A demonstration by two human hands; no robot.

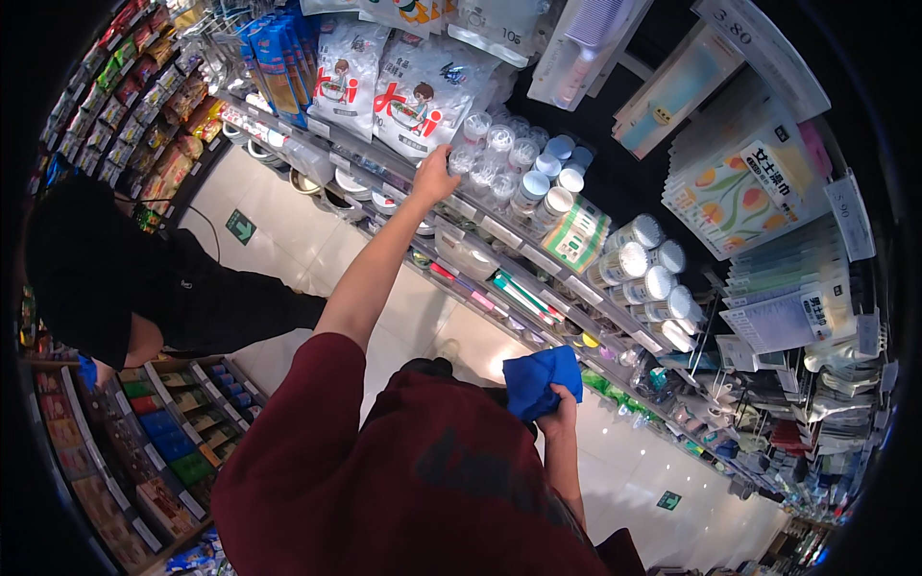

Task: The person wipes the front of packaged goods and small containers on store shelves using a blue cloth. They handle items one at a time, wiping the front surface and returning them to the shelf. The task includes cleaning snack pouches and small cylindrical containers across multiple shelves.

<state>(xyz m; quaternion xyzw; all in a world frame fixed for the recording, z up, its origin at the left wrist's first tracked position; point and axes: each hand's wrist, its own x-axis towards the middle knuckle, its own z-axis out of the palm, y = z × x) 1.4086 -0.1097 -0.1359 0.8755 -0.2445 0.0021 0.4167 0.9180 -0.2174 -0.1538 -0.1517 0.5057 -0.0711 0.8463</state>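
My left hand (436,178) reaches up to the front of a shop shelf. Its fingertips are beside a clear plastic tub (462,160) of small white items, just below a food storage bag pack (418,97). Whether the fingers touch or grip the tub cannot be made out. Low in front of my body, my right hand (560,416) holds a folded blue cloth (536,381), thumb on top. More clear tubs (500,138) stand in rows to the right, then round containers with pale blue lids (534,184).
Cotton swab tubs (625,261) and a green-and-white pack (576,234) share the shelf. Hanging packs (749,187) jut out at right. A person in black (180,288) stands at left, a blue cloth (88,371) in hand, near a low display rack (155,461). Pale floor tiles (281,223) run between.
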